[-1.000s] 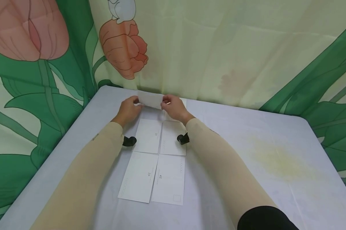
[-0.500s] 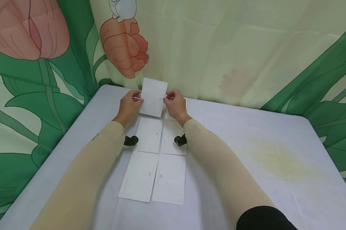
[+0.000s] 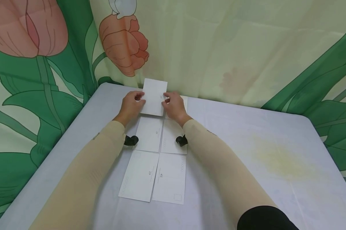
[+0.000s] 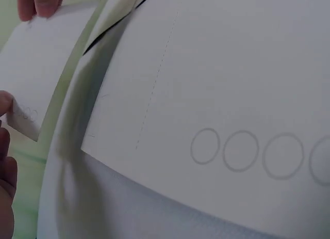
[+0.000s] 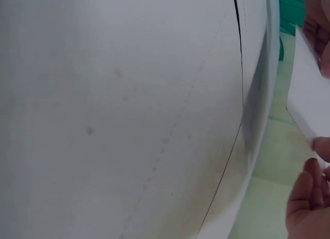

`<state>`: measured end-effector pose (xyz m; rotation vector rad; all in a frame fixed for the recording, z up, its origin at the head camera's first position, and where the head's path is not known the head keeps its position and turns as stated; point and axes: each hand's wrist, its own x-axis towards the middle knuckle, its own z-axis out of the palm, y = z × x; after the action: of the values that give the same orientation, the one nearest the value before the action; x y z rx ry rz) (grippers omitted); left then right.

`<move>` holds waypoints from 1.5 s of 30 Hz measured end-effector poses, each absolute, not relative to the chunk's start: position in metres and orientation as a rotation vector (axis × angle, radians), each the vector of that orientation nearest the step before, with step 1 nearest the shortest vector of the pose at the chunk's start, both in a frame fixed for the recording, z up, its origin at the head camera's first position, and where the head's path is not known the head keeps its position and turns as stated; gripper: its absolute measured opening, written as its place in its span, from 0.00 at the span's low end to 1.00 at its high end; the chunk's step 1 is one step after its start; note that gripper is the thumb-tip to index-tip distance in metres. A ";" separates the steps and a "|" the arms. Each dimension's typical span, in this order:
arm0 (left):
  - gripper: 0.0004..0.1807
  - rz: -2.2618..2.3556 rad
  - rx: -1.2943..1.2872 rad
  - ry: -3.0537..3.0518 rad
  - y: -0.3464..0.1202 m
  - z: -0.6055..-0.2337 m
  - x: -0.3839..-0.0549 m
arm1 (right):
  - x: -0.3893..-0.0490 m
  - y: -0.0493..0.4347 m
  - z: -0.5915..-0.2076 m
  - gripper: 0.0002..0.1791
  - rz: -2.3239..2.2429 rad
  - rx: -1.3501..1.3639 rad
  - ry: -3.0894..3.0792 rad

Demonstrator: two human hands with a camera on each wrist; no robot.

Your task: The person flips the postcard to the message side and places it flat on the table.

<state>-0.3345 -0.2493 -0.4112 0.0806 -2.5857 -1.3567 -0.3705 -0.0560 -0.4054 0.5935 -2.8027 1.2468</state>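
Note:
A white postcard (image 3: 154, 95) is held up at the far edge of the table, tilted toward the head camera. My left hand (image 3: 131, 104) pinches its left side between thumb and fingers, and my right hand (image 3: 175, 106) pinches its right side. In the left wrist view, the raised postcard (image 4: 46, 58) shows small printed circles near one corner. Beneath it lie two columns of white postcards, among them a middle-left one (image 3: 148, 134) and a front-right one (image 3: 169, 179). My right hand and wrist partly cover the cards of the right column.
The postcards lie on a white-covered table (image 3: 233, 153) with a faint yellowish patch at the right. Behind its far edge hangs a pale curtain (image 3: 219, 57) with printed flowers and leaves. A front-left postcard (image 3: 138, 175) lies slightly angled.
The postcard between my hands turned from a strongly foreshortened tilt to showing its printed face, then settled slightly lower. The laid cards have stayed in place.

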 end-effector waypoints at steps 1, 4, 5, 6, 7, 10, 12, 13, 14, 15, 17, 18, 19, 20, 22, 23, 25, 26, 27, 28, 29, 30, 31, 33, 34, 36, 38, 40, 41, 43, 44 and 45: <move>0.20 -1.356 0.078 -2.601 -0.249 -0.411 -0.335 | -0.371 -0.056 -0.406 0.24 1.235 0.591 -2.819; 0.23 -1.360 0.074 -2.659 -0.248 -0.412 -0.336 | -0.373 -0.057 -0.410 0.25 1.211 0.580 -2.871; 0.24 -1.365 0.079 -2.680 -0.247 -0.413 -0.337 | -0.373 -0.057 -0.411 0.26 1.203 0.577 -2.888; 0.25 -1.365 0.083 -2.706 -0.247 -0.414 -0.338 | -0.374 -0.057 -0.412 0.26 1.194 0.576 -2.904; 0.26 -1.365 0.084 -2.730 -0.247 -0.415 -0.338 | -0.375 -0.057 -0.412 0.26 1.174 0.577 -2.920; 0.27 -1.360 0.091 -2.794 -0.246 -0.417 -0.339 | -0.377 -0.058 -0.415 0.27 1.120 0.588 -2.977; 0.28 -1.342 0.089 -2.833 -0.245 -0.419 -0.340 | -0.378 -0.059 -0.416 0.28 1.057 0.611 -3.036; 0.29 -1.330 0.085 -2.850 -0.245 -0.420 -0.340 | -0.378 -0.060 -0.416 0.29 1.024 0.620 -3.072; 0.29 -1.323 0.081 -2.863 -0.245 -0.421 -0.340 | -0.378 -0.060 -0.416 0.30 0.995 0.629 -3.108; 0.29 -1.314 0.079 -2.877 -0.245 -0.421 -0.340 | -0.378 -0.060 -0.417 0.30 0.962 0.640 -3.141; 0.30 -1.282 0.071 -2.904 -0.245 -0.422 -0.340 | -0.378 -0.061 -0.417 0.31 0.903 0.661 -3.191; 0.30 -1.270 0.070 -2.915 -0.245 -0.422 -0.341 | -0.378 -0.061 -0.418 0.31 0.881 0.665 -3.210; 0.30 -1.254 0.064 -2.927 -0.244 -0.423 -0.342 | -0.378 -0.061 -0.418 0.31 0.871 0.666 -3.221; 0.30 -1.242 0.061 -2.937 -0.244 -0.423 -0.343 | -0.378 -0.061 -0.419 0.31 0.858 0.669 -3.225; 0.30 -1.211 0.053 -2.961 -0.244 -0.424 -0.345 | -0.379 -0.061 -0.419 0.31 0.843 0.672 -3.231; 0.31 -1.196 0.053 -2.976 -0.244 -0.424 -0.345 | -0.379 -0.061 -0.419 0.31 0.840 0.672 -3.235; 0.31 -1.179 0.045 -2.999 -0.244 -0.425 -0.346 | -0.379 -0.062 -0.419 0.30 0.842 0.670 -3.241; 0.31 -1.170 0.042 -3.010 -0.244 -0.425 -0.346 | -0.379 -0.062 -0.420 0.30 0.842 0.671 -3.244; 0.31 -1.152 0.037 -3.025 -0.245 -0.426 -0.346 | -0.379 -0.062 -0.420 0.30 0.839 0.673 -3.247; 0.31 -1.137 0.036 -3.037 -0.245 -0.427 -0.346 | -0.379 -0.062 -0.420 0.30 0.835 0.678 -3.249; 0.31 -1.126 0.038 -3.048 -0.245 -0.427 -0.346 | -0.379 -0.062 -0.420 0.30 0.827 0.682 -3.253; 0.31 -1.111 0.036 -3.059 -0.245 -0.428 -0.347 | -0.379 -0.062 -0.420 0.30 0.818 0.688 -3.256; 0.31 -1.097 0.034 -3.069 -0.245 -0.429 -0.347 | -0.379 -0.062 -0.420 0.30 0.810 0.692 -3.260; 0.30 -1.074 0.030 -3.080 -0.245 -0.431 -0.347 | -0.379 -0.061 -0.421 0.30 0.786 0.707 -3.265; 0.30 -1.070 0.032 -3.083 -0.245 -0.432 -0.347 | -0.379 -0.061 -0.420 0.30 0.779 0.712 -3.270; 0.30 -1.053 0.035 -3.092 -0.245 -0.432 -0.347 | -0.378 -0.061 -0.420 0.30 0.753 0.729 -3.282; 0.29 -1.042 0.046 -3.105 -0.245 -0.433 -0.348 | -0.379 -0.062 -0.419 0.30 0.727 0.748 -3.295; 0.29 -1.032 0.056 -3.118 -0.245 -0.433 -0.348 | -0.379 -0.062 -0.417 0.30 0.697 0.770 -3.308; 0.29 -1.031 0.062 -3.123 -0.245 -0.432 -0.348 | -0.379 -0.062 -0.416 0.30 0.677 0.787 -3.315; 0.29 -1.037 0.071 -3.132 -0.245 -0.431 -0.348 | -0.379 -0.063 -0.415 0.29 0.660 0.811 -3.329; 0.29 -1.043 0.076 -3.134 -0.245 -0.431 -0.348 | -0.378 -0.063 -0.414 0.29 0.652 0.822 -3.336; 0.29 -1.048 0.079 -3.135 -0.245 -0.431 -0.349 | -0.378 -0.063 -0.414 0.29 0.650 0.832 -3.338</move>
<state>-0.3485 -0.2446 -0.4308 0.0795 -3.1353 -1.0478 -0.3784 -0.0632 -0.4140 0.8319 -3.3384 0.6500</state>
